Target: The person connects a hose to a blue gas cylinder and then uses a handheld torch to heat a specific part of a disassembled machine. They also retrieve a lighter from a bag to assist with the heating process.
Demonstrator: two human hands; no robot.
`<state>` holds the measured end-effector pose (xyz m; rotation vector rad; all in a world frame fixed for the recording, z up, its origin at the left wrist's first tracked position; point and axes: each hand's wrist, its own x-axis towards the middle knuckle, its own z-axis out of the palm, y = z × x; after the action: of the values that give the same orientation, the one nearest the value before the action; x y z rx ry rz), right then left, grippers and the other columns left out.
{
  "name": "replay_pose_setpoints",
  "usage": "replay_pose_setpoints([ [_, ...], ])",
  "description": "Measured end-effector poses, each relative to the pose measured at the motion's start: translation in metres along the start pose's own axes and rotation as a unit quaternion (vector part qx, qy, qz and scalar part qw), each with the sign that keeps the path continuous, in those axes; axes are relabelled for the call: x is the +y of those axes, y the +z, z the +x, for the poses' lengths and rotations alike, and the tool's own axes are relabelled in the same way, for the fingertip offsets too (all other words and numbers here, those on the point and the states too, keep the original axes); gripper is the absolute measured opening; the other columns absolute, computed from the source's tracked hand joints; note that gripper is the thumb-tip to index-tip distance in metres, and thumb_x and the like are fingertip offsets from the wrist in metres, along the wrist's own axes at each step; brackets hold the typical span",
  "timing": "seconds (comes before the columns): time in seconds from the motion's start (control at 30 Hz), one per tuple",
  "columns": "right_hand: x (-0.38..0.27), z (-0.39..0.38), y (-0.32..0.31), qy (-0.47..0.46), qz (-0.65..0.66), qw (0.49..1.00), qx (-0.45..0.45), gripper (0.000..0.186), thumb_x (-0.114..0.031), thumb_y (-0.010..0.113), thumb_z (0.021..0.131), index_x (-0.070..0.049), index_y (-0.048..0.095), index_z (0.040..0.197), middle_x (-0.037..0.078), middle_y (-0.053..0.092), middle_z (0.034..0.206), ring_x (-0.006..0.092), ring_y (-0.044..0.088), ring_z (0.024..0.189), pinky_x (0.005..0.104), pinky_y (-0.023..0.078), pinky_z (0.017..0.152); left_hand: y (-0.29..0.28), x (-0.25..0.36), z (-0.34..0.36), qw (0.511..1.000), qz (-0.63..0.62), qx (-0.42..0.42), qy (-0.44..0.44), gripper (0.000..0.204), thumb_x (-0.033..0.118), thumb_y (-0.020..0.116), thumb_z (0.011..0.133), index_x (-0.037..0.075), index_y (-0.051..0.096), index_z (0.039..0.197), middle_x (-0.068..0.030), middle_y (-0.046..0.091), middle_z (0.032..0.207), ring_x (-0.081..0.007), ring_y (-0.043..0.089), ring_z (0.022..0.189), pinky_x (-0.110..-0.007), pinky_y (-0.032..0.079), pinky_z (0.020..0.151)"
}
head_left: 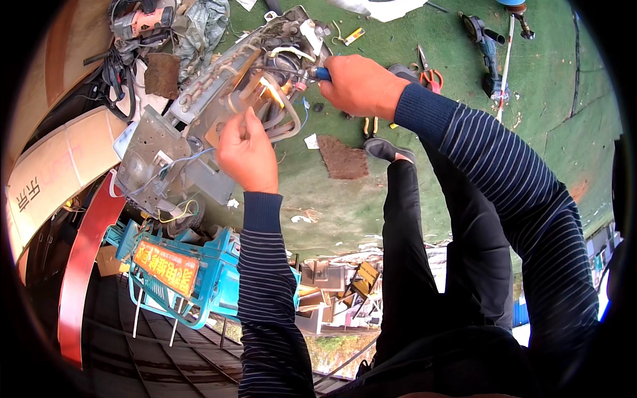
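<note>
My right hand [361,86] is closed around a blue-handled tool [322,73]. A thin metal shaft seems to run left from it over a dirty grey metal machine unit [212,79]. Bent metal pipes [288,119] stand out from the unit, and a bright orange glow or reflection shows on one of them. Just below the pipes is my left hand [247,152], its thumb and fingers pinched together. Whatever lies between those fingertips is too small to make out. A blue wire [192,156] runs across the unit's near plate, left of this hand.
On the green floor lie red-handled scissors [430,78], a cordless angle grinder [490,60] and a brown rag [342,158]. An orange power tool [142,23] with cables sits at the upper left. Cardboard [63,159] and a teal plastic chair [219,278] stand left.
</note>
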<state>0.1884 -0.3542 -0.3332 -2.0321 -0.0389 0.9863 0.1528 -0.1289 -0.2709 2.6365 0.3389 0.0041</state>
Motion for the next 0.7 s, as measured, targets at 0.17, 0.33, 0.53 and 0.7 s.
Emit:
replay_pose_setpoints([
  [0.17, 0.002, -0.001, -0.001, -0.007, 0.01, 1.0, 0.009, 0.029, -0.025, 0.058, 0.092, 0.004, 0.064, 0.091, 0.029, 0.068, 0.084, 0.0466, 0.067, 0.084, 0.053, 0.054, 0.079, -0.056, 0.043, -0.07, 0.874, -0.254, 0.069, -0.408, 0.017, 0.023, 0.068, 0.099, 0.007, 0.063, 0.096, 0.0009, 0.066, 0.08, -0.0064, 0.056, 0.063, -0.021, 0.043, 0.058],
  [0.33, 0.001, -0.005, -0.006, -0.004, 0.015, 1.0, 0.005, 0.029, -0.025, 0.059, 0.092, 0.004, 0.065, 0.093, 0.028, 0.068, 0.082, 0.0468, 0.067, 0.083, 0.0527, 0.055, 0.079, -0.087, 0.041, -0.145, 0.516, -0.627, 0.044, -0.582, 0.015, 0.02, 0.061, 0.103, 0.007, 0.066, 0.097, -0.0001, 0.07, 0.089, -0.0101, 0.062, 0.075, -0.027, 0.049, 0.064],
  [0.53, 0.003, 0.002, 0.003, 0.0, -0.012, 1.0, 0.013, 0.03, -0.026, 0.06, 0.092, 0.003, 0.066, 0.093, 0.028, 0.068, 0.083, 0.0473, 0.067, 0.084, 0.0531, 0.054, 0.079, -0.055, 0.072, -0.162, 0.358, -0.679, -0.013, -0.642, 0.011, 0.011, 0.06, 0.101, 0.007, 0.07, 0.102, -0.0046, 0.074, 0.099, -0.0164, 0.067, 0.086, -0.033, 0.053, 0.076],
  [0.7, 0.001, 0.003, 0.001, 0.007, -0.015, 1.0, -0.008, 0.031, -0.027, 0.06, 0.092, 0.003, 0.066, 0.094, 0.029, 0.068, 0.085, 0.0472, 0.067, 0.085, 0.0531, 0.054, 0.08, -0.023, 0.073, -0.147, 0.337, -0.703, -0.037, -0.626, 0.01, 0.005, 0.061, 0.099, 0.006, 0.07, 0.102, -0.0065, 0.075, 0.103, -0.0183, 0.068, 0.092, -0.035, 0.054, 0.081],
])
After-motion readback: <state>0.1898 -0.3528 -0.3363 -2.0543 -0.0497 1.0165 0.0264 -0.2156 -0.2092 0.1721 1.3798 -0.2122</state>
